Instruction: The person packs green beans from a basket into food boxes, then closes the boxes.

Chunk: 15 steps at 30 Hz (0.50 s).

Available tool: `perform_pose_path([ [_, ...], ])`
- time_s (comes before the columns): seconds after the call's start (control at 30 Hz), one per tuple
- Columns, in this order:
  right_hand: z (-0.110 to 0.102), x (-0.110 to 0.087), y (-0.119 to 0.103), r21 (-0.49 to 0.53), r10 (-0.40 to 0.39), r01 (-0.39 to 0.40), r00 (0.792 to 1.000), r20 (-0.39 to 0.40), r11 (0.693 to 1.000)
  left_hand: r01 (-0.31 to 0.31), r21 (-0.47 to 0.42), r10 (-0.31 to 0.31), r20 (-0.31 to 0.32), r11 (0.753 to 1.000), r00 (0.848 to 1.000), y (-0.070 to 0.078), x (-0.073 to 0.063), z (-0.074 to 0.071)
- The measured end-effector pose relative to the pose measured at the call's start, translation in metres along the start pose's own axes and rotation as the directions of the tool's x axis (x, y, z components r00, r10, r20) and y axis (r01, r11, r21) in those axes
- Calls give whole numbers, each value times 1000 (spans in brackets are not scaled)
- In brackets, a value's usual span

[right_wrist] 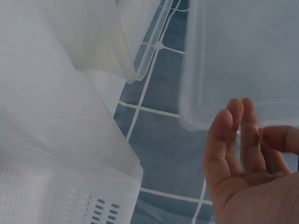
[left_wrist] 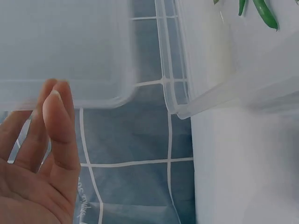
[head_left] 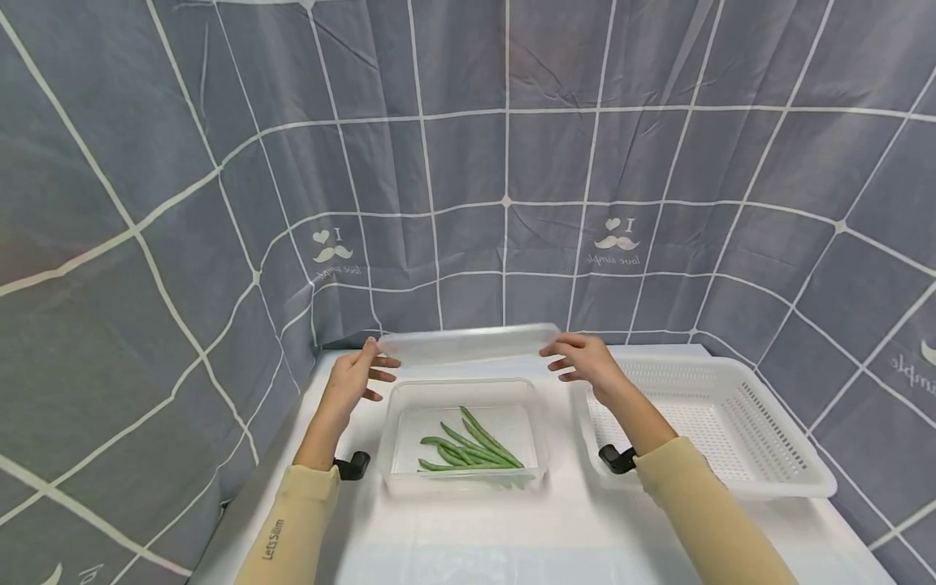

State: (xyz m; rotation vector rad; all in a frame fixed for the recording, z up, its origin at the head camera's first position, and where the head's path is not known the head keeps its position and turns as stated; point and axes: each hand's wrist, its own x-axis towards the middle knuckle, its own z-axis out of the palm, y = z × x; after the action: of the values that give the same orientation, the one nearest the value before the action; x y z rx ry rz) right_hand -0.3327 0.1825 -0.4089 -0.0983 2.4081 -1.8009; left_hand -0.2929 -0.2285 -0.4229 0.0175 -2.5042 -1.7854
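A translucent plastic lid [head_left: 468, 344] is held up between both hands, above and behind a clear plastic container [head_left: 391, 422]. My left hand [head_left: 354, 375] pinches the lid's left edge between thumb and fingers. At the opposite end, my right hand [head_left: 585, 364] pinches the right edge the same way. In the left wrist view the lid [left_wrist: 65, 51] shows a rounded corner beside the thumb. Several green beans [head_left: 475, 445] lie in the container, which stands uncovered on the white table.
To the right, a white perforated basket [head_left: 782, 439] stands on the white table [head_left: 468, 528], partly beneath the right forearm. A grey curtain [head_left: 468, 162] with white grid lines hangs behind the table and along both sides.
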Motion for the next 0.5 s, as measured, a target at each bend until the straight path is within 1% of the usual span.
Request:
perform_pose_path([
  [0.07,0,2,-1,30,12,-12,1000,11,999,-13,9,13,-15,1000,1000,0,1,0],
  [0.13,0,3,-1,30,8,-9,1000,25,1000,-36,43,37,-31,998,999,0,2,0],
  [0.2,0,4,-1,3,-12,12,1000,27,1000,-69,114,74,-46,991,996,-1,3,0],
  [0.27,1,3,0,-61,-56,58,998,33,996,-109,200,121,-51,974,991,0,2,1],
  [0.33,4,2,1,-143,-108,111,994,29,983,-154,295,178,-55,943,983,1,2,3],
  [0.37,5,2,1,-179,-131,132,991,20,975,-175,347,207,-57,921,977,1,1,4],
  [0.43,8,0,1,-262,-176,171,984,6,950,-208,426,257,-59,880,965,3,0,6],
  [0.5,12,-2,0,-348,-216,198,976,-14,916,-237,503,308,-62,831,949,5,0,8],
])
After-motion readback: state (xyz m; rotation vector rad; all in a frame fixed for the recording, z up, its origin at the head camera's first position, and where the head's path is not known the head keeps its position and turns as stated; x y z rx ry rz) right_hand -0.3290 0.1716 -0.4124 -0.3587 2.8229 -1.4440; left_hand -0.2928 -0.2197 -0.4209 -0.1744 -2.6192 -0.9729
